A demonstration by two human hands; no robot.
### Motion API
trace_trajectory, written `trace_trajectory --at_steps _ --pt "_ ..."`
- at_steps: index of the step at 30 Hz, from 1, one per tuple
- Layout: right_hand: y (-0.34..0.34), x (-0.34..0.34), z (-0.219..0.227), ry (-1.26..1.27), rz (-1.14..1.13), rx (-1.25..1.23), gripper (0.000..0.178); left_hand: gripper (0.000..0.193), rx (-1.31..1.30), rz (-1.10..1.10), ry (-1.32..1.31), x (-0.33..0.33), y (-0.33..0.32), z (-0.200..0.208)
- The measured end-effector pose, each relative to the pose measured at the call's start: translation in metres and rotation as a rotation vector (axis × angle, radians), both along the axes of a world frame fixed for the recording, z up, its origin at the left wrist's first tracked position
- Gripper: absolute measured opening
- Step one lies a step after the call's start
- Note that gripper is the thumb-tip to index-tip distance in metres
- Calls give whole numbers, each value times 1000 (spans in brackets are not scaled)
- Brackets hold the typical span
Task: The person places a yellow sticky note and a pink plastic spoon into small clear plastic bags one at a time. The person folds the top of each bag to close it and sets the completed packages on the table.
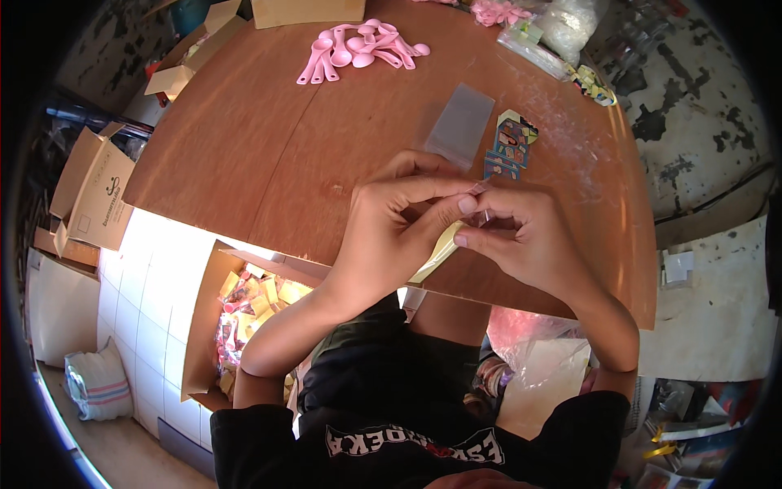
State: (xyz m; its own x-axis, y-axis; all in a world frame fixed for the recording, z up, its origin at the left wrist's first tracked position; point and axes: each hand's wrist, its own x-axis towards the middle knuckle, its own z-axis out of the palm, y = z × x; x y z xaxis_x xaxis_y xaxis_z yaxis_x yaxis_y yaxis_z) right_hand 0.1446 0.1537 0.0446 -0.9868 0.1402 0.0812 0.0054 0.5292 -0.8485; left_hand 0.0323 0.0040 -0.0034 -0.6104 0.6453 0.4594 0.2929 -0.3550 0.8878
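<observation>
Over the near edge of the wooden table, my left hand (399, 224) and my right hand (521, 236) meet with fingers closed. They pinch the top of a small clear plastic packet (441, 251), which has a pale yellow piece in it and hangs tilted down between them. My fingers hide part of the packet. Just beyond my hands lies a stack of clear plastic sleeves (461, 122). Several colourful printed cards (513, 140) rest to the right of that stack. Farther back is a heap of pink plastic spoons (358, 49).
Below the table's left edge stands a cardboard box (208, 326) holding many filled packets. Another open carton (94, 191) is at the far left. Clear plastic bags (570, 31) and pink pieces (498, 11) sit at the table's back right. Crumpled pink plastic (529, 330) lies beneath the table.
</observation>
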Motion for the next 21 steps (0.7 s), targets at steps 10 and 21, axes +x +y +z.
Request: trace_trajectory --at_steps 10,21 --pt "21 -7 -11 47 -141 -163 15 35 -429 -368 51 -47 -15 -9" --pt "32 5 -18 -64 -110 -197 19 33 -384 -415 77 -52 -7 -14"
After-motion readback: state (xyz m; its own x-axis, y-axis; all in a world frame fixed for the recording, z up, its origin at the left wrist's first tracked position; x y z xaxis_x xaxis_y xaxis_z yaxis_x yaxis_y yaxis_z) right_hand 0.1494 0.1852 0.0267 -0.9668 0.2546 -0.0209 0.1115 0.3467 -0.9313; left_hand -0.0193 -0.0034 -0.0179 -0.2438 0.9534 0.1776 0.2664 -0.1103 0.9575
